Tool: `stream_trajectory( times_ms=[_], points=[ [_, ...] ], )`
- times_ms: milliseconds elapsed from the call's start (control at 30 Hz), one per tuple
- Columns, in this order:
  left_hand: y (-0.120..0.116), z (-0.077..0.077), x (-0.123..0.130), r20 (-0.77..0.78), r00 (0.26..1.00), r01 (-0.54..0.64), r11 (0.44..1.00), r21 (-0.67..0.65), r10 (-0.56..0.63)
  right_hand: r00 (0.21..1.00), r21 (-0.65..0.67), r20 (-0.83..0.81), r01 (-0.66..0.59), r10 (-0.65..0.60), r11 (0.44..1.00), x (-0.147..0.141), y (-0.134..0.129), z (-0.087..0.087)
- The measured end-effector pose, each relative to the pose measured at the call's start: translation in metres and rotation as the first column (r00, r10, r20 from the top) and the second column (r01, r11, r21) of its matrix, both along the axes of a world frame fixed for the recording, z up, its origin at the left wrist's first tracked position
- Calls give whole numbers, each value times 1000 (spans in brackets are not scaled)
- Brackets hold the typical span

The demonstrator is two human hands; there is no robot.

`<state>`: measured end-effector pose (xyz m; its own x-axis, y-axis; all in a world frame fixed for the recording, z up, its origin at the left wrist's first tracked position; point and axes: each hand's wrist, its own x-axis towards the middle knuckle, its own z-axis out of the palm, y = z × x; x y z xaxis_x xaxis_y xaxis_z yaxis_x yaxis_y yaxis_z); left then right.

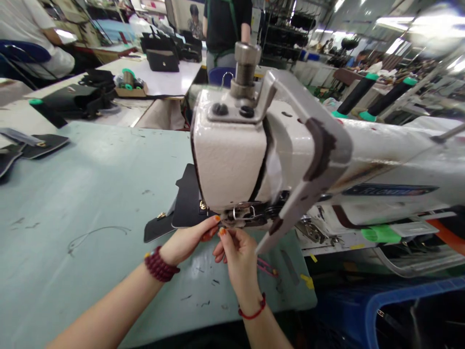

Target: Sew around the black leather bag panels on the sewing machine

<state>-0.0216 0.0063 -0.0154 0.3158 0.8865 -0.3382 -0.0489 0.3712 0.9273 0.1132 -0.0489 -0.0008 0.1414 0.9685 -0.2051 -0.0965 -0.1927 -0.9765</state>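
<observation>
Fingers of the left hand [185, 242] lie lightly curled, their tips at the edge of a black leather bag panel [189, 203], with no clear grip on it. Fingers of the right hand [236, 259] are pinched, thumb and forefinger closed together just below the metal presser foot [236, 215]. Whatever they hold is too small to make out, possibly a thread end.

The panel lies flat on the tabletop and runs under the sewing machine head [228, 155], with a gold-toned fitting [202, 205] beside the foot. A second black flap [157, 230] sticks out beneath it. The leather looks light, stiff yet bendable, and smooth enough to slide on the tabletop. Its broad flat area, away from the foot and the metal fittings, seems the safest place to take hold.

Farther out, the machine's long white arm [378, 169] fills the right of the view. More black panels [43, 145] lie at the far left of the pale green tabletop [90, 203]. Beyond them are a tray of thread spools [131, 87], black bags [160, 58] and a standing co-worker [227, 24] in a dark top. A blue crate [399, 300] sits below the tabletop at lower right.
</observation>
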Motion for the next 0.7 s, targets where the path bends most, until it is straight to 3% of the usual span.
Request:
stream_trajectory(
  times_ms=[267,500,700],
  points=[
    [3,14,7,6,988,-154,976,-156,156,997,-27,-66,-52,50,998,-3,-15,2],
    [1,21,12,41,979,-192,973,-128,199,992,-69,-107,-70,62,995,-2,-17,0],
    [-2,27,19,11,952,-301,939,-165,307,991,-57,-113,-79,73,995,-1,-19,-2]
  ],
)
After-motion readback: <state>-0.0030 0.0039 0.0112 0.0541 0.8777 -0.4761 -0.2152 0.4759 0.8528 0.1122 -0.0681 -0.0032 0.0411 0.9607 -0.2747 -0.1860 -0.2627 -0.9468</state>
